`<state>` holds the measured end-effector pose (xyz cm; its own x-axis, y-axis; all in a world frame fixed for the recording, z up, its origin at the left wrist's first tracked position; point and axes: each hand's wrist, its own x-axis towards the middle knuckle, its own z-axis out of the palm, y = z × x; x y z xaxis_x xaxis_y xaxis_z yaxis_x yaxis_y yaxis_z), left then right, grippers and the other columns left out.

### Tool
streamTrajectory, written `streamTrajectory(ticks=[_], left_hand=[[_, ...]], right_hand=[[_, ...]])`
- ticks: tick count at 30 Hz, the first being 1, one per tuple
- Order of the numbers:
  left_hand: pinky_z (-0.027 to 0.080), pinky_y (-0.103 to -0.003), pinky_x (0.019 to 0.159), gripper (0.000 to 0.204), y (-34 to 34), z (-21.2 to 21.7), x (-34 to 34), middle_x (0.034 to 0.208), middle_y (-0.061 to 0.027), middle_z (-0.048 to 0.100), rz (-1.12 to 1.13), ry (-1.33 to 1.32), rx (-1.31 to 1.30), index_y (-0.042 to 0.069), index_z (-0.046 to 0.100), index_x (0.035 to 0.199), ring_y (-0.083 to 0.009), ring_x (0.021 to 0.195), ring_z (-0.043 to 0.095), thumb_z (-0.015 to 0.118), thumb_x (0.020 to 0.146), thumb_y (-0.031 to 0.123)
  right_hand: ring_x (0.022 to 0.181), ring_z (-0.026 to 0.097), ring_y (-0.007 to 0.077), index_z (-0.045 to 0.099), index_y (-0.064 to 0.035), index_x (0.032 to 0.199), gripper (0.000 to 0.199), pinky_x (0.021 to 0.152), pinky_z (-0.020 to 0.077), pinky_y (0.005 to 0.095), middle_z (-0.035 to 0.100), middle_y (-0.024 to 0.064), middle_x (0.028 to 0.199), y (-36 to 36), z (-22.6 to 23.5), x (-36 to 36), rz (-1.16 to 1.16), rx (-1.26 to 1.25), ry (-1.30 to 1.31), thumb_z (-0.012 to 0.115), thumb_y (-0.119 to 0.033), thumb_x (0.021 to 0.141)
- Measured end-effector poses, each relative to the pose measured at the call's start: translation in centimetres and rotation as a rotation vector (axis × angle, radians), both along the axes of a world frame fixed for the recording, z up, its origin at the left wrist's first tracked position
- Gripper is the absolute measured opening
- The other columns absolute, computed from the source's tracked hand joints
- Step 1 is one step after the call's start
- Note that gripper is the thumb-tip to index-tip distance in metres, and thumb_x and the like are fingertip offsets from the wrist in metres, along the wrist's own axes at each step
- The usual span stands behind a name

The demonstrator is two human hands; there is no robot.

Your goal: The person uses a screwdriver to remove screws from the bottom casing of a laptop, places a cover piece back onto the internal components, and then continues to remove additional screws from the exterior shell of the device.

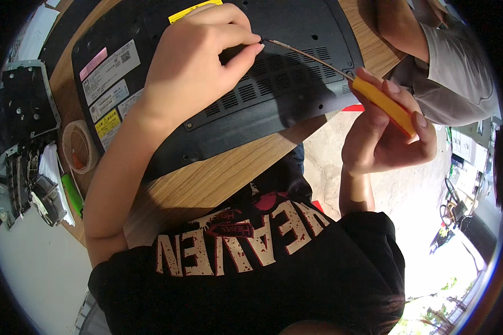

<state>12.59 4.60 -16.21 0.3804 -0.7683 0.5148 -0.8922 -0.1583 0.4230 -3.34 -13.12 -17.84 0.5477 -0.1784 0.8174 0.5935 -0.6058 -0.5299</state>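
- Screwdriver first, seen from the head camera: its yellow handle sits clasped in the right hand, fingers wrapped over it, thumb along the top. The thin metal shaft runs from that hand up and leftward to the left hand.
- Left hand: fingertips pinched together right at the shaft's tip. Whether a small screw sits between them I cannot tell; the spot is too small and partly hidden.
- Laptop, black and turned bottom-up, lies on the wooden table directly under the left hand, with its vent slots beneath the pinching fingers and stickers further to the left of that hand.
- Risk, as I judge it: the tip is held in the air above the vents, so anything tiny gripped there could drop into the slots if the pinch loosens.
- Another risk: the right hand hangs past the table edge, in front of the laptop, unsupported. A wobble at the handle would swing the long shaft and could prick the left fingertips or scrape the case.
- Further left of the left hand sit a roll of tape and a heap of dismantled parts; a dropped screw rolling that way would be hard to find.
- Beyond the right hand, another person's sleeve is close; a bump from there could jolt the screwdriver.
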Motion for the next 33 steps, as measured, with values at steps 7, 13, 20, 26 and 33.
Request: streamTrajectory(ticks=[7, 13, 20, 26, 33], left_hand=[[0.050, -0.028, 0.069, 0.009, 0.1, 0.2, 0.0, 0.083, -0.0069, 0.066, 0.009, 0.057, -0.001, 0.002, 0.070, 0.084, -0.0209, 0.077, 0.065, 0.071, 0.076, 0.005], [0.049, -0.028, 0.070, 0.008, 0.1, 0.3, 0.2, 0.083, -0.0075, 0.066, 0.016, 0.110, 0.009, 0.001, 0.069, 0.083, -0.0203, 0.077, 0.066, 0.071, 0.077, 0.005], [0.050, -0.028, 0.073, 0.008, 0.4, 0.1, 0.8, 0.083, -0.0086, 0.067, 0.049, 0.103, 0.010, 0.000, 0.068, 0.083, -0.0206, 0.079, 0.066, 0.070, 0.078, 0.006], [0.050, -0.027, 0.073, 0.009, 0.5, 0.1, 1.0, 0.084, -0.0080, 0.067, 0.042, 0.141, -0.012, 0.000, 0.068, 0.084, -0.0197, 0.079, 0.066, 0.071, 0.077, 0.005], [0.050, -0.031, 0.072, 0.009, 0.1, -0.4, 1.0, 0.086, -0.0084, 0.065, -0.015, 0.205, -0.074, 0.001, 0.067, 0.083, -0.0229, 0.080, 0.064, 0.070, 0.074, 0.003]], right_hand=[[0.096, 0.064, 0.0385, 0.034, -0.0053, 0.121, 0.041, 0.080, 0.0581, 0.0491, 0.058, 0.0267, 0.106, 0.0, 0.2, 0.4, -0.008, -0.011, -0.015, 0.052, 0.008, 0.087], [0.093, 0.066, 0.0349, 0.032, -0.0123, 0.124, 0.040, 0.072, 0.0604, 0.0464, 0.060, 0.0190, 0.109, -0.1, 1.0, 0.7, -0.074, -0.071, 0.061, 0.055, -0.008, 0.092], [0.092, 0.067, 0.0354, 0.033, -0.0109, 0.123, 0.041, 0.073, 0.0602, 0.0450, 0.061, 0.0199, 0.107, -0.2, 1.9, 1.5, -0.016, -0.056, 0.062, 0.057, -0.006, 0.090], [0.091, 0.067, 0.0358, 0.033, -0.0094, 0.124, 0.041, 0.073, 0.0601, 0.0444, 0.060, 0.0213, 0.107, -0.1, 2.8, 1.8, -0.008, -0.132, 0.104, 0.055, -0.003, 0.090], [0.091, 0.067, 0.0364, 0.032, -0.0077, 0.126, 0.042, 0.073, 0.0601, 0.0436, 0.060, 0.0235, 0.106, 0.3, 3.0, 2.1, -0.028, -0.123, 0.102, 0.054, -0.001, 0.090]])
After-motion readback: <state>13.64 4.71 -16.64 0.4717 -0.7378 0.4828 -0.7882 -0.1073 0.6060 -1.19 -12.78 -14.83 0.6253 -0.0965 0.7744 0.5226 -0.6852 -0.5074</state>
